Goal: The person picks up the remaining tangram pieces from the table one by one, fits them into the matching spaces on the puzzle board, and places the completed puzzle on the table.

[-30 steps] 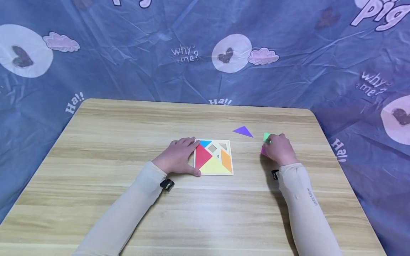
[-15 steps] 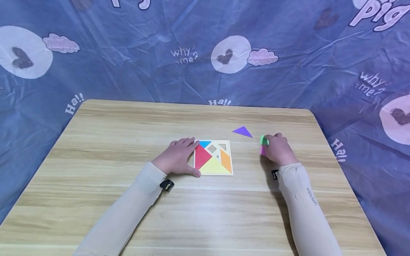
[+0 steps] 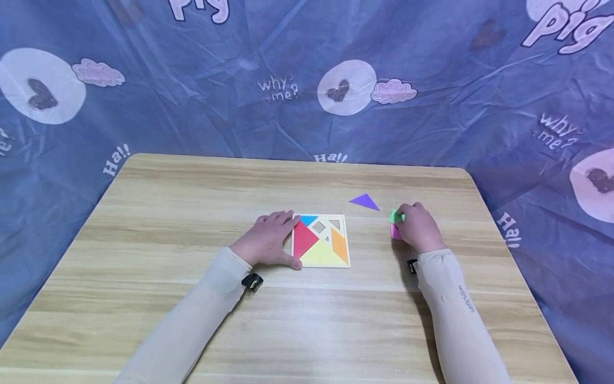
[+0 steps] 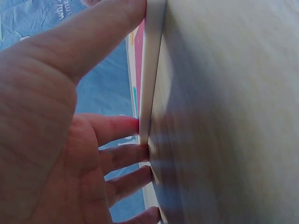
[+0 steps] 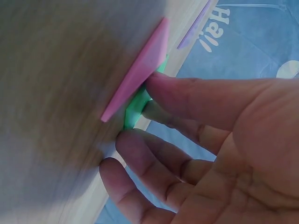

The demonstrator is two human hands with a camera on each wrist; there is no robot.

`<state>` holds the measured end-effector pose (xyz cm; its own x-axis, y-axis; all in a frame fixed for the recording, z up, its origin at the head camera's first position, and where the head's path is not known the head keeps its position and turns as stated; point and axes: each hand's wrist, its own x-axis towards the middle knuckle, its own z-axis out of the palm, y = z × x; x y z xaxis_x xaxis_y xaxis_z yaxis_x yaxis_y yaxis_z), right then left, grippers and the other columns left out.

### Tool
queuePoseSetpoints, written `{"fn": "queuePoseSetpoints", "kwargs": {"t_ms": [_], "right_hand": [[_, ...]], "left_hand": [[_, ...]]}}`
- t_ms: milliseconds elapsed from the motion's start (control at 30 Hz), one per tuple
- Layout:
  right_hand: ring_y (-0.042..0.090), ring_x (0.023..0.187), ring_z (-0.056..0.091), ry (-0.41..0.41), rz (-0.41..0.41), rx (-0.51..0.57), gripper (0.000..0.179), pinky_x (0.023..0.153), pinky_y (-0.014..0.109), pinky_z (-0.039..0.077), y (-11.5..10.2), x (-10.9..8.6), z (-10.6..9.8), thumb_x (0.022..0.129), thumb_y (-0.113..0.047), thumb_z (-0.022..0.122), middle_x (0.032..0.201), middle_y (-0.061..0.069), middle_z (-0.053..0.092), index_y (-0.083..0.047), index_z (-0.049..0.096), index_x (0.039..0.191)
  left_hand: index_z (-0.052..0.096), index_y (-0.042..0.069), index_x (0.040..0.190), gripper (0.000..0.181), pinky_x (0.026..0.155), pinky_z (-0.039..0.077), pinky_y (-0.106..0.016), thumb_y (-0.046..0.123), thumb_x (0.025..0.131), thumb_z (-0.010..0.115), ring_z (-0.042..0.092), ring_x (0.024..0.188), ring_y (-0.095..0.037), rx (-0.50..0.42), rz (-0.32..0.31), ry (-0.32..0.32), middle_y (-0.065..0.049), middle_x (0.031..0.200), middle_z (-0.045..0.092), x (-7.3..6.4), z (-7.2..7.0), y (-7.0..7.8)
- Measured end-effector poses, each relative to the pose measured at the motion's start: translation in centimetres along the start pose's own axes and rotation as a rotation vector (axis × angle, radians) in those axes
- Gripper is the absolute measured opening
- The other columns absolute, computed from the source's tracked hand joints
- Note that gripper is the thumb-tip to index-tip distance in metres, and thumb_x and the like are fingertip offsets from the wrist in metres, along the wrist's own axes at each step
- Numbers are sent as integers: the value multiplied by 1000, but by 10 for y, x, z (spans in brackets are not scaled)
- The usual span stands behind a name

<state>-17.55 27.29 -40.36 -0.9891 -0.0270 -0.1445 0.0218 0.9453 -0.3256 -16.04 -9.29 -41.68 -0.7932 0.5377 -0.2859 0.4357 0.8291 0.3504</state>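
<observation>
Two hands show in the head view, over a wood-grain table (image 3: 307,325) before a blue printed cloth (image 3: 216,106). Your left hand (image 3: 267,240) spans the left side of a puzzle board (image 3: 329,231), fingers at its far left corner, thumb at its near left one. Red (image 3: 303,241), yellow (image 3: 323,257), orange (image 3: 339,246) and blue (image 3: 307,219) pieces sit in the board. To its right, your right hand (image 3: 419,226) pinches a green piece (image 3: 395,216), which lies left of your knuckles, at the fingertips. A pink piece (image 3: 395,232) is on its near side; a violet triangle (image 3: 365,202) lies farther left and far.

In the left wrist view, your fingers are spread; thumb and forefinger tips meet the board's edge.

In the right wrist view, the green piece is between your thumb and fingers, the pink one just beside it. Whether your thumb also touches the pink one, you cannot tell.
</observation>
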Motion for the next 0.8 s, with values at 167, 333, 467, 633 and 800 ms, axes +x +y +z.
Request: {"fn": "queuePoseSetpoints", "kwargs": {"t_ms": [167,333,467,633,800], "right_hand": [[51,105,58,-6,11,-1,52,98,62,48,3,2,1,96,-6,63,122,44,53,22,45,136],[42,93,56,9,-36,-29,34,88,58,51,4,2,1,94,-6,66,103,34,59,20,63,115],[40,91,55,-4,-9,-17,33,87,57,52,4,2,0,95,-7,67,104,33,57,18,64,116],[42,94,57,-22,38,-5,43,91,59,51,4,0,-2,96,-12,68,113,36,55,18,59,125],[44,97,59,-9,44,19,50,94,60,49,5,1,-3,93,-17,74,115,36,57,19,59,126]], "left_hand": [[28,13,165,119,122,24,-56,72,75,79,23,156,-34,4,0,-1,-13,170,24,0,1,1],[27,13,165,119,122,24,-56,72,75,78,23,156,-34,7,5,5,-14,170,24,-1,1,1],[28,12,165,119,122,24,-57,72,75,78,23,156,-34,9,11,15,-14,170,25,0,2,0],[27,12,165,119,122,24,-57,72,75,78,23,156,-34,12,10,16,-14,170,25,1,2,-1],[27,13,165,120,122,24,-57,72,75,79,23,156,-34,15,3,9,-13,170,24,1,2,0]]}}
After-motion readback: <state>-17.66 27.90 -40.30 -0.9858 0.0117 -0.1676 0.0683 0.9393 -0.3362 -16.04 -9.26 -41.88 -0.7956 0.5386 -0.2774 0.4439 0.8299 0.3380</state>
